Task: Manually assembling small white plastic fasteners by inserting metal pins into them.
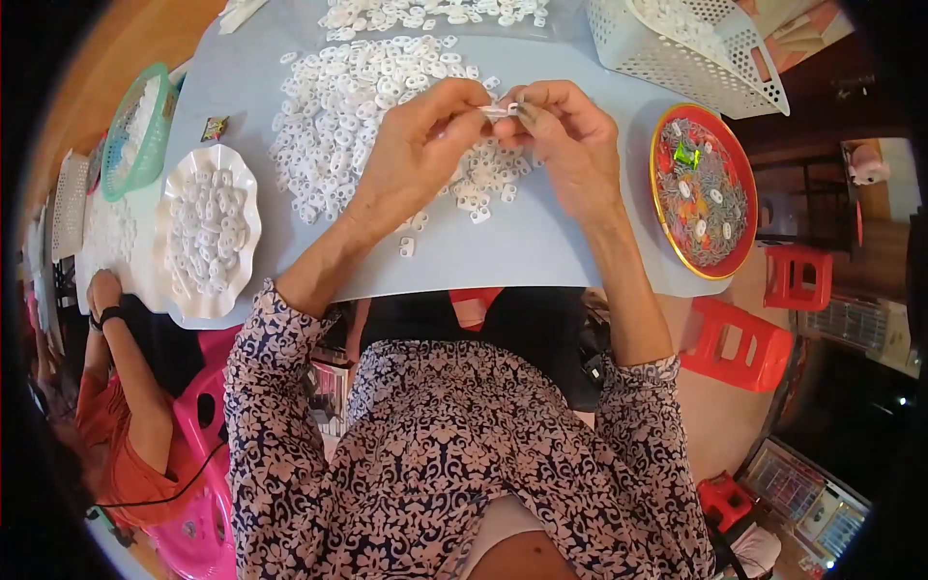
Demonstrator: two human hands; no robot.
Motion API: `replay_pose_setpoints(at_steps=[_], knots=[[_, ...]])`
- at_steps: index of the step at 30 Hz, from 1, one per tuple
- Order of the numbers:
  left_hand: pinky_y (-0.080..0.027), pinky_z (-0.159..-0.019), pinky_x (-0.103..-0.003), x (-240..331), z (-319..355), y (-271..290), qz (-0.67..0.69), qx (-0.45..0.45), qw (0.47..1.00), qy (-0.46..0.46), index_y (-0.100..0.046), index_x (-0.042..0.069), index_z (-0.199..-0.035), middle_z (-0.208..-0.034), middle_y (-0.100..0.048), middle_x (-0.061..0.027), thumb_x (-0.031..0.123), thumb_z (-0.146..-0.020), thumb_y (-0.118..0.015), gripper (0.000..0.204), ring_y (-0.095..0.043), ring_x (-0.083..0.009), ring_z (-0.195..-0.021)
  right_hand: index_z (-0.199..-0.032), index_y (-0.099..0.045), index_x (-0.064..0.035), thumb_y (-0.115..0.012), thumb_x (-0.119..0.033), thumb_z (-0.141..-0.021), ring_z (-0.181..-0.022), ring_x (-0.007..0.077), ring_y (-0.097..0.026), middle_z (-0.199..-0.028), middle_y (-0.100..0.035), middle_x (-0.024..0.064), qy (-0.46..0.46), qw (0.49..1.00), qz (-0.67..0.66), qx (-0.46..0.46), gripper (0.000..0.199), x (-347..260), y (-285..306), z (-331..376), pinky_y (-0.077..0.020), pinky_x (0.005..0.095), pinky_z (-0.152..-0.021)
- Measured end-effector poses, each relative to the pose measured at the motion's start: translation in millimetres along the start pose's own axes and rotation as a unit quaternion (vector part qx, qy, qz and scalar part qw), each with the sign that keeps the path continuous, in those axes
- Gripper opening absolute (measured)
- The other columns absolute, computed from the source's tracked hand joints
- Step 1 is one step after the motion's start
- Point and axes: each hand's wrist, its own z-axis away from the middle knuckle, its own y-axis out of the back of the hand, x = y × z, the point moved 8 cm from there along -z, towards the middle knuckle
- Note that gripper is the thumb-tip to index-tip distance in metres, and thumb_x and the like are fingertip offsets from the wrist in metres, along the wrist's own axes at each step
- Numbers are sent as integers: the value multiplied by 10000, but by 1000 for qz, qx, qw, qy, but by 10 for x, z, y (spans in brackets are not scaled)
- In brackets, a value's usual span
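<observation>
I pinched a small white piece (501,110) between the fingertips of my left hand (418,145) and right hand (570,145), both closed on it. It lay crosswise between them, equally near each, above the pile (358,106) under my left hand.

- Left hand (416,155) and right hand (570,145) pinched one small white piece (500,110) between fingertips above the desk (541,251).
- White pieces pile (348,106) lay at eleven o'clock; round red tray (704,191) at three o'clock.
</observation>
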Motion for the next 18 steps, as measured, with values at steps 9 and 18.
replay_pose_setpoints(at_steps=[9, 18], knots=[[-430, -609, -247, -241, 19, -38, 208, -52, 964, 159, -629, -6, -901, -711, -593, -37, 152, -912, -510, 198, -517, -103, -646, -1003, -588, 17, -562, -58, -904, -807, 126, -623, -955, -630, 89, 52, 996, 76, -16, 127, -110, -82, 32, -520, 255, -721], [-421, -674, -257, -306, 14, -3, 288, -28, 935, 204, -638, -7, -904, -719, -587, -43, 171, -920, -535, 206, -522, -111, -679, -989, -599, 34, -605, 41, -832, -726, 92, -615, -867, -640, 57, 54, 991, 124, -14, 157, -47, -127, 37, -512, 220, -670]])
